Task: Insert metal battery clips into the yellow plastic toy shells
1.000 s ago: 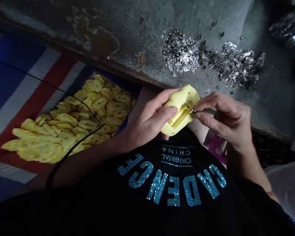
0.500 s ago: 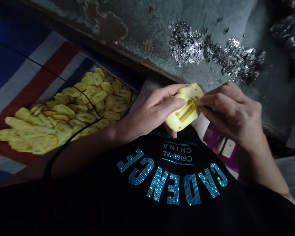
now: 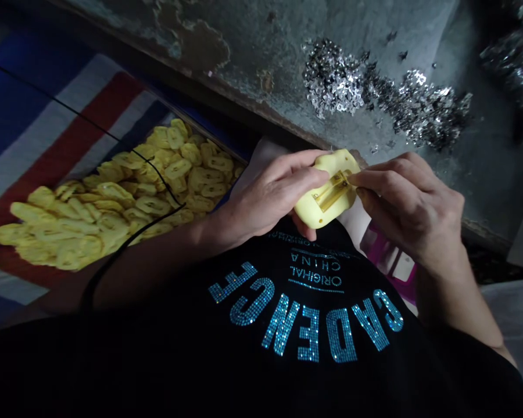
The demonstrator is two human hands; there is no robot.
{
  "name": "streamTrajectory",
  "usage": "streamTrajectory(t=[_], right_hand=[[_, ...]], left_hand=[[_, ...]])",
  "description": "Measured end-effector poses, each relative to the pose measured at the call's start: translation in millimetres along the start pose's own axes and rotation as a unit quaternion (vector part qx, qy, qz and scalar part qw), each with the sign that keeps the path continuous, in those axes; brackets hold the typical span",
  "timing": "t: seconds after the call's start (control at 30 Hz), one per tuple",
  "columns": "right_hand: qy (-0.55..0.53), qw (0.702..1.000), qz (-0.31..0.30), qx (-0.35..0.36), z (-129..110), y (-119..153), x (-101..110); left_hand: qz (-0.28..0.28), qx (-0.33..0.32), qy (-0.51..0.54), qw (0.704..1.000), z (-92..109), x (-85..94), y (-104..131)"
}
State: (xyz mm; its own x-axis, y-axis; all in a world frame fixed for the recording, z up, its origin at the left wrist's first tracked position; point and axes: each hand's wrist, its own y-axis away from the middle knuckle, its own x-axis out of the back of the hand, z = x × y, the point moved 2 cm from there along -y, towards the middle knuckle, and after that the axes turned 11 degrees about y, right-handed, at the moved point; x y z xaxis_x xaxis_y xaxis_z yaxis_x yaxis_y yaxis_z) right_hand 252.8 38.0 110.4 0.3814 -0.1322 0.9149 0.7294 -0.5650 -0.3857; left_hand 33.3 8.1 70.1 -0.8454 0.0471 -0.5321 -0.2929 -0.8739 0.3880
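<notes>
A pale yellow plastic casing (image 3: 310,216) with a long recessed slot, like a battery compartment, is gripped by my left hand (image 3: 268,194). The thumb lies on its face and the other fingers go round behind it. My right hand (image 3: 412,200) pinches at the upper right end of the slot, thumb against forefinger. Whatever sits between those fingertips is too small to make out. Small shiny metal pieces (image 3: 335,78) lie heaped on the worktop beyond the hands.
Many yellow casings (image 3: 113,197) are piled on a striped sheet (image 3: 100,116) at the left. A black cord (image 3: 131,238) crosses over them. The worn grey worktop (image 3: 253,35) runs across the top. A purple plastic basket (image 3: 403,287) is partly behind my right wrist.
The casing is tilted slightly differently in my left hand. My right fingertips stay at the same end of the slot, with only a small shift.
</notes>
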Motion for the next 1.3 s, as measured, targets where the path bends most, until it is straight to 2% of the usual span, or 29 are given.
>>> streamTrajectory(t=[0.17,0.27,0.53,0.77,1.03,1.17,1.3], right_hand=[[0.017,0.997,0.057,-0.046,-3,18,-12],[0.054,0.995,0.063,-0.063,-7,28,-22],[0.118,0.986,0.112,-0.035,-11,38,-33],[0.102,0.983,0.151,-0.032,-10,39,-35],[0.083,0.983,0.165,-0.017,-11,44,-36],[0.071,0.984,0.162,-0.023,-7,47,-39],[0.060,0.986,0.158,0.000,-3,48,-36]], left_hand=[[0.004,0.006,0.013,1.000,-2,2.2,-2],[0.009,0.007,0.019,1.000,-2,2.4,-2],[0.004,-0.008,0.020,1.000,-4,2.0,1],[0.007,-0.029,-0.026,0.999,-9,3.8,6],[0.004,-0.034,-0.076,0.997,-8,-1.4,13],[0.012,-0.037,-0.069,0.997,-8,-2.0,14],[0.011,-0.029,-0.059,0.998,-8,-2.9,13]])
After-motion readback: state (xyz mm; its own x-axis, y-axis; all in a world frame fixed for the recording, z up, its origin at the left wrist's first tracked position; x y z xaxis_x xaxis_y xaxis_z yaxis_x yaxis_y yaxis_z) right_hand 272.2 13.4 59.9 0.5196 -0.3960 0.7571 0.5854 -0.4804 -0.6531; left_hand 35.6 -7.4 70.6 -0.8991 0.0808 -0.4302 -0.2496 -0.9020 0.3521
